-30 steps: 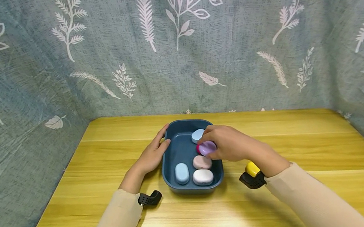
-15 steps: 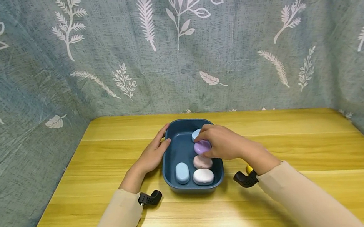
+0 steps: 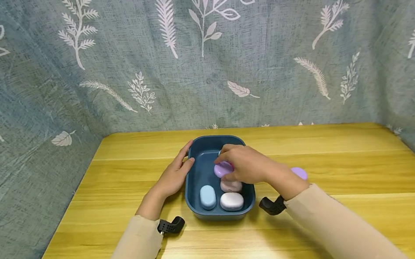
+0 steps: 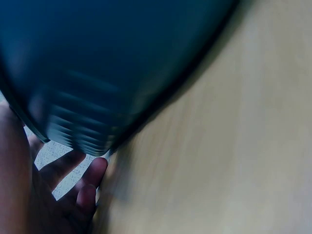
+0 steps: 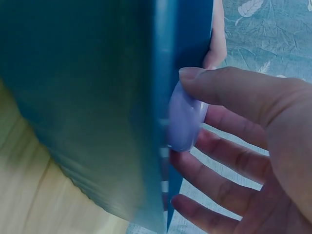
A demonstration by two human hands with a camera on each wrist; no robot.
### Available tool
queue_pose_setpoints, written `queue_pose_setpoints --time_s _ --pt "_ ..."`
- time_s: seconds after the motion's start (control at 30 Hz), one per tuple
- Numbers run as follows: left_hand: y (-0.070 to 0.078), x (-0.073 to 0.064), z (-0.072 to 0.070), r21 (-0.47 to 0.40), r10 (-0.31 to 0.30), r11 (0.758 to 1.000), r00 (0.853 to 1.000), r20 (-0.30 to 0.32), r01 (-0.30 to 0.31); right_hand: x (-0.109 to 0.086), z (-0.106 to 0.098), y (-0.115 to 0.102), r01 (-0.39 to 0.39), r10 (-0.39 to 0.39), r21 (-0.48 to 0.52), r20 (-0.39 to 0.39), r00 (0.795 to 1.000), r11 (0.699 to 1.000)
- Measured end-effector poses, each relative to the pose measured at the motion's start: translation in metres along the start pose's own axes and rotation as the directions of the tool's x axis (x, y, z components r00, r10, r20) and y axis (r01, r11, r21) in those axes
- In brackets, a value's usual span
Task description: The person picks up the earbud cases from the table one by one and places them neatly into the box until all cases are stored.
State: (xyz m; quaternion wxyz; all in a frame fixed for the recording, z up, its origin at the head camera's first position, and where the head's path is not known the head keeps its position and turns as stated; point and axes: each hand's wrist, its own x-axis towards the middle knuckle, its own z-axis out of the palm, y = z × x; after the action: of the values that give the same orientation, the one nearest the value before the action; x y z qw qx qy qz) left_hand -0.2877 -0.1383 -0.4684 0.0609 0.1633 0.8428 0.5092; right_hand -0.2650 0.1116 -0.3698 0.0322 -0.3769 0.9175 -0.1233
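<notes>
My right hand pinches a glossy, rounded purple piece between thumb and fingers, inside the dark blue bin. Below it in the head view lies a pink rounded case, then a white rounded case, and to their left a light blue one. Another light blue item is almost wholly hidden behind my right fingers. Along the bin's left wall rests my left hand, thumb at the rim; the left wrist view shows its fingers against the bin's outer side.
To the right of the bin a second purple item lies on the wooden table, partly covered by my right forearm. A patterned grey-blue cloth hangs behind the table and at its sides.
My right hand has moved left over the bin with the purple piece. Its forearm now covers the yellow item on the table and uncovers a purple one. The left hand stays put.
</notes>
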Motion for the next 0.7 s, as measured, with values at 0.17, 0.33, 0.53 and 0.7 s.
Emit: queue_pose_setpoints --time_s 0.17,0.33,0.53,0.7 --pt "0.001 0.000 -0.001 -0.004 0.000 1.000 1.000 -0.005 0.000 0.004 0.004 -0.002 -0.009 0.009 0.023 -0.002 1.000 1.000" --pt "0.002 0.000 -0.001 -0.007 -0.013 1.000 1.000 0.000 0.013 0.006 0.008 -0.004 -0.011 0.012 0.042 -0.005 1.000 0.999" --pt "0.021 -0.008 -0.006 -0.025 -0.019 0.999 0.999 0.029 0.020 0.007 0.014 -0.006 -0.006 0.006 0.038 -0.009 1.000 0.999" --pt "0.036 -0.018 -0.009 -0.013 -0.020 1.000 0.998 0.059 0.021 0.006 0.023 -0.006 0.011 -0.012 0.040 0.007 1.000 0.999"
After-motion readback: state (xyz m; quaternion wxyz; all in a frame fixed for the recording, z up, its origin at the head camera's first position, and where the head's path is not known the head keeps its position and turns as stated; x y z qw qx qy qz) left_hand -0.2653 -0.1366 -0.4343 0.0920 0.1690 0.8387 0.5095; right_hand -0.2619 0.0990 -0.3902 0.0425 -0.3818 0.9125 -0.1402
